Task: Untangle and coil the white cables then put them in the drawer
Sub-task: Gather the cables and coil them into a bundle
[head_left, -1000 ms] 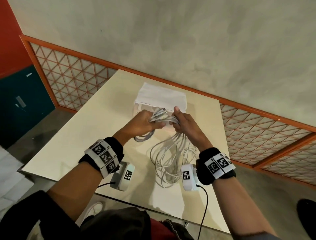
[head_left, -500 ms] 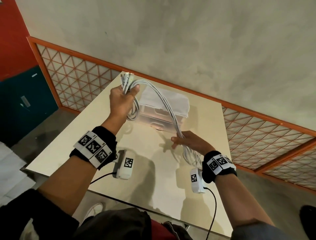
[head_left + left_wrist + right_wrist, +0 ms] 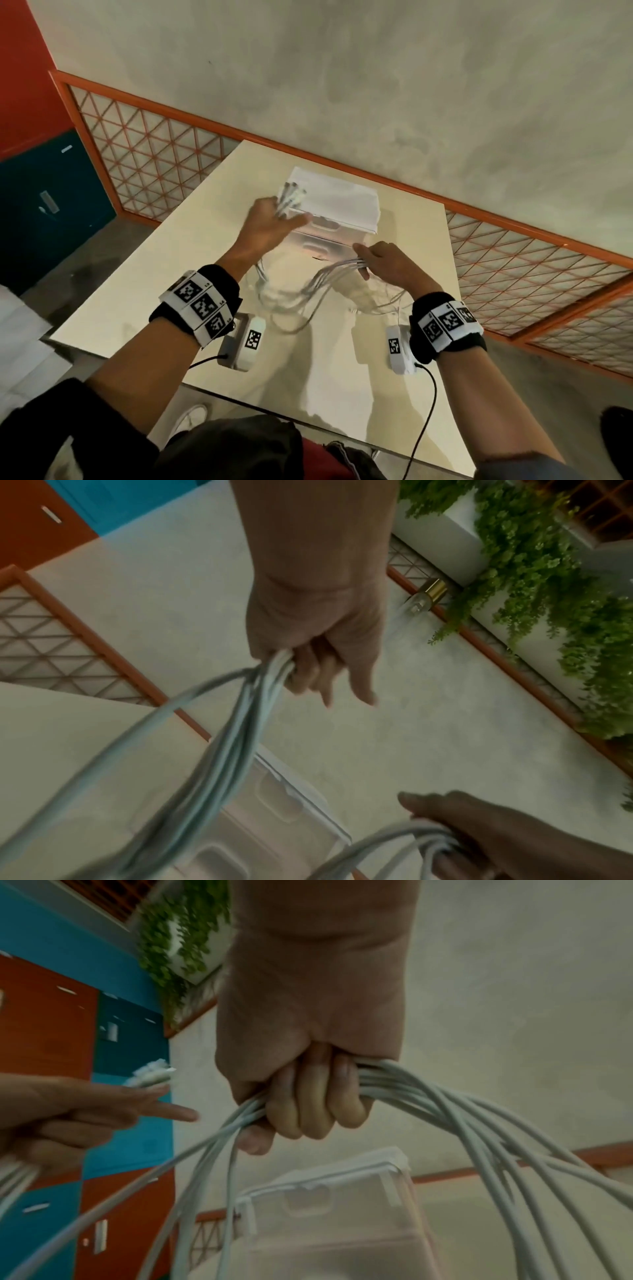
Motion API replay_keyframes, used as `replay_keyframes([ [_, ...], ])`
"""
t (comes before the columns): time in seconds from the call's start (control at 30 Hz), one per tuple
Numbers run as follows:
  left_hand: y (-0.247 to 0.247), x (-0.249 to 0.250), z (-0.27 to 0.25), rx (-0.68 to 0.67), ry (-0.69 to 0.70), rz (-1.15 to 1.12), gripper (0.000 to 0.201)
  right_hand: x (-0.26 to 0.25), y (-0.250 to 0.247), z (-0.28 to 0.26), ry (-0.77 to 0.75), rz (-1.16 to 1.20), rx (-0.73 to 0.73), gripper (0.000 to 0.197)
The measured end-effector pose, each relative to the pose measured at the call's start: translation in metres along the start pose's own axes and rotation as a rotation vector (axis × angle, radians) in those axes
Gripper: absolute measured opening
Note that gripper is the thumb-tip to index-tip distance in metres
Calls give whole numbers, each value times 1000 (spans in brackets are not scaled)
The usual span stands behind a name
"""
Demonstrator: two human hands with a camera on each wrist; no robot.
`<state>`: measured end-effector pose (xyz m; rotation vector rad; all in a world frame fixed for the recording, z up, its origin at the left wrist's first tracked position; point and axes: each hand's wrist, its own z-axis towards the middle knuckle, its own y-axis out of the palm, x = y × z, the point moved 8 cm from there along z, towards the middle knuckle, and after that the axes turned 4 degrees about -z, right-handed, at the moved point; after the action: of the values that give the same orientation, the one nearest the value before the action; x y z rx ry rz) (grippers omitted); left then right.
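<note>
Both hands hold one bundle of white cables (image 3: 318, 284) above the cream table (image 3: 144, 284). My left hand (image 3: 274, 222) grips the bundle near its plug ends (image 3: 291, 197), which stick up past the fingers, index finger extended. My right hand (image 3: 383, 263) has its fingers curled round the cables (image 3: 411, 1096) further along. The slack hangs in loops between and below the hands. Behind them stands the small translucent drawer unit (image 3: 339, 212) with a white top; its drawer fronts (image 3: 329, 1231) look closed.
An orange lattice railing (image 3: 154, 150) runs along the table's far edge, with a concrete floor beyond. Red and teal lockers (image 3: 44, 198) stand at the left. Hanging green plants (image 3: 548, 588) show in the left wrist view.
My left hand came down from its raised position to just in front of the drawer unit. The right hand rose slightly and the taut cable span went slack into loops.
</note>
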<state>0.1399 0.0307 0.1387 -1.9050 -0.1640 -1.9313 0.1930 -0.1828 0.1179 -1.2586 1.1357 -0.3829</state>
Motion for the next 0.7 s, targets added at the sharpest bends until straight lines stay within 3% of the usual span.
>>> replay_keyframes([
  [0.1,48,-8,-22,-469,-112,38,24,-24,-7,5,-101,80,-19,61],
  [0.17,69,-15,-38,-627,-137,52,26,-35,-14,8,-132,178,-7,60],
  [0.2,74,-17,-41,-636,-146,34,24,-37,-17,10,-131,218,-1,61],
  [0.3,67,-10,-34,-495,-110,14,14,-27,-22,10,-69,363,16,62],
  [0.43,35,19,-12,-288,84,95,27,11,-13,3,-5,446,33,51],
  [0.57,13,34,2,-141,186,118,25,56,4,5,130,388,33,48],
  [0.7,-11,37,11,38,195,0,20,91,1,0,198,299,165,44],
])
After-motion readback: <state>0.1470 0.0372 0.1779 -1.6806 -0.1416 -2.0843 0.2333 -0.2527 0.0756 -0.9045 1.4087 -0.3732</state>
